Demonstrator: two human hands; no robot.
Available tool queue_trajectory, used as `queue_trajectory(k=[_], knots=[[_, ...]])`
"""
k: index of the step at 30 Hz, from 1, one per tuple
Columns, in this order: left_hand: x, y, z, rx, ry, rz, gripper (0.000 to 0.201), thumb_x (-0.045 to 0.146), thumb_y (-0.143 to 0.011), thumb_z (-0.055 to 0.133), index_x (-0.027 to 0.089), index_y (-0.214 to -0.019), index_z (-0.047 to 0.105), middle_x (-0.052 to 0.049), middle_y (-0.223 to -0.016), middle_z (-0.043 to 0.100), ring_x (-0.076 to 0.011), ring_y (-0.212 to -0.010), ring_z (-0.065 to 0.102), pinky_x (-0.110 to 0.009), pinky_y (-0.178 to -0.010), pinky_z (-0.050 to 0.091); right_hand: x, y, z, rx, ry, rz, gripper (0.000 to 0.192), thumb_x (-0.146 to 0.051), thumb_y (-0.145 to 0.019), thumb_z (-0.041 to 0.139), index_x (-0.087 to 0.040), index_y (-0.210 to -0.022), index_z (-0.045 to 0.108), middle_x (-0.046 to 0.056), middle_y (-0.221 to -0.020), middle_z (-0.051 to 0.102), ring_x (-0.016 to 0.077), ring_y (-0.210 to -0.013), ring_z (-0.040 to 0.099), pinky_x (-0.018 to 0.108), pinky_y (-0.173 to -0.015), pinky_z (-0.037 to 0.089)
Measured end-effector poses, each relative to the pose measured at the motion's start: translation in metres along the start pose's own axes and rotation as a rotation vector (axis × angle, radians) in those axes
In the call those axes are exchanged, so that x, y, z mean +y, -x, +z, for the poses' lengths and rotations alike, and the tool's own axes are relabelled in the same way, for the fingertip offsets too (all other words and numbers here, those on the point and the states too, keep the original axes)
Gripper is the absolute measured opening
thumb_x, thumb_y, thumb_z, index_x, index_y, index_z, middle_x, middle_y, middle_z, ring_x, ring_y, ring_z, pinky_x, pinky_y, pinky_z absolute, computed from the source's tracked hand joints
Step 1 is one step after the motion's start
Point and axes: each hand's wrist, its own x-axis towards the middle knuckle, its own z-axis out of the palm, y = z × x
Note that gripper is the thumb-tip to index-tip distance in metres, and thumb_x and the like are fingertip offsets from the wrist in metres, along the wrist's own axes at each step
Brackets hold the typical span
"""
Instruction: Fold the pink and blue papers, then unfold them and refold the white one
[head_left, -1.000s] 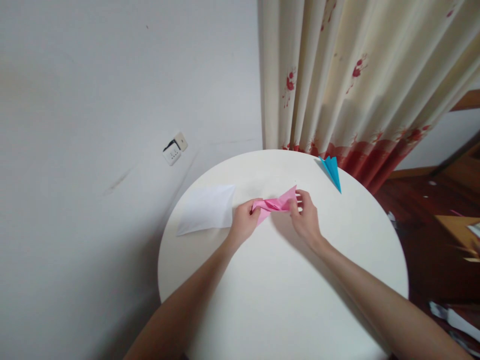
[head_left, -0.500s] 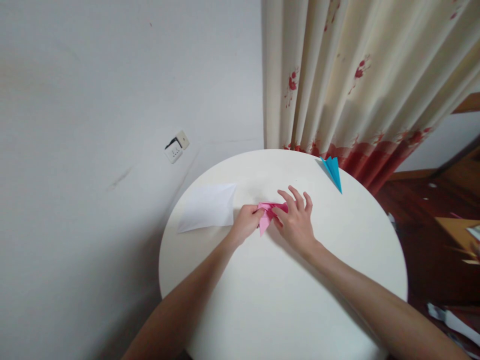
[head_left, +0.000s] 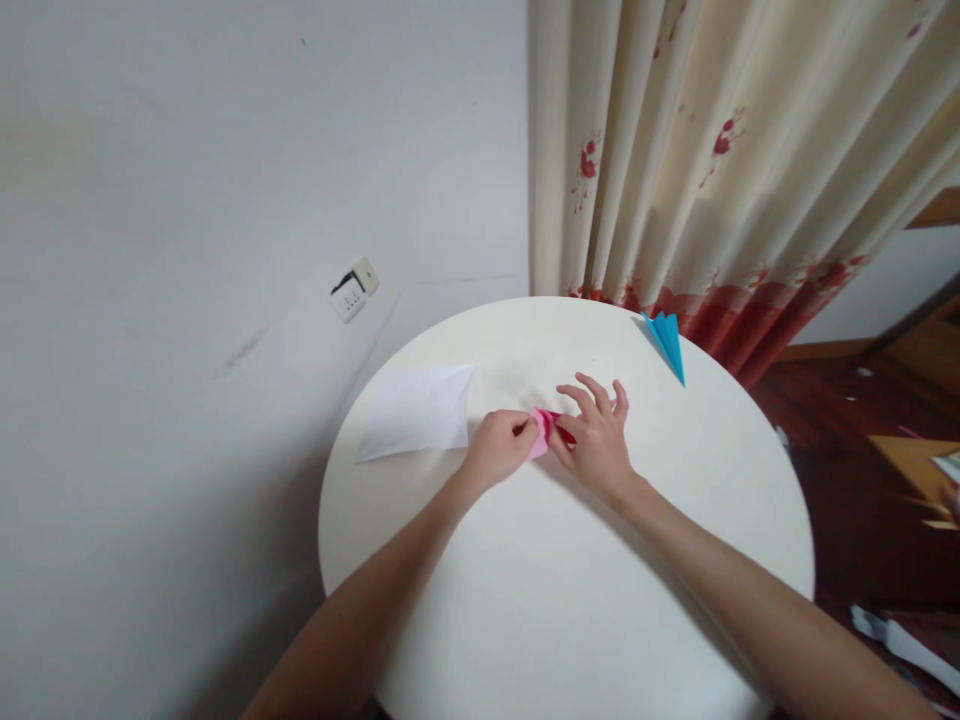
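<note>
Here we have both hands meeting over the pink paper, which lies on the round table a little beyond its middle, toward the wall. Our left hand is curled, its fingertips pinching the paper's left end. Our right hand lies flat on the right part with fingers spread — pressing it down, not gripping. Only a small strip of pink shows between the two hands; the rest is hidden under the right palm.

The paper's long axis seems to run left to right, from one hand to the other, though we cannot tell its full shape. Neither hand is nearer — both touch it, the left at the exposed end.

A white sheet lies just beside the left hand, to its left. A blue folded piece sits well apart at the far right edge, near the curtain.
</note>
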Motion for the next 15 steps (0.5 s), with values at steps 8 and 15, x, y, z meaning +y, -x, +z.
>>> queue_trajectory(k=[8,15], knots=[[-0.002,-0.001,-0.007,0.029,-0.090,0.011,0.038,0.029,-0.088,0.047,0.017,-0.052,0.048,0.003,-0.052,0.042,-0.0105,-0.053,0.042,-0.025,-0.051,0.026,0.002,0.000,-0.006,-0.003,-0.073,0.059,0.017,-0.027,-0.083,0.064,-0.022,-0.068,0.069,0.007,-0.124,0.063,0.0324,-0.134,0.041,0.060,-0.115,0.013],[0.002,0.006,0.009,0.113,-0.020,-0.010,0.037,0.029,-0.084,0.063,0.022,-0.121,0.064,-0.006,-0.097,0.075,-0.0184,-0.081,0.068,-0.026,-0.072,0.049,0.016,0.000,0.009,0.025,-0.281,0.266,0.022,-0.025,-0.083,0.061,-0.021,-0.062,0.064,0.008,-0.103,0.071,0.0282,-0.112,0.058,0.049,-0.101,0.038]])
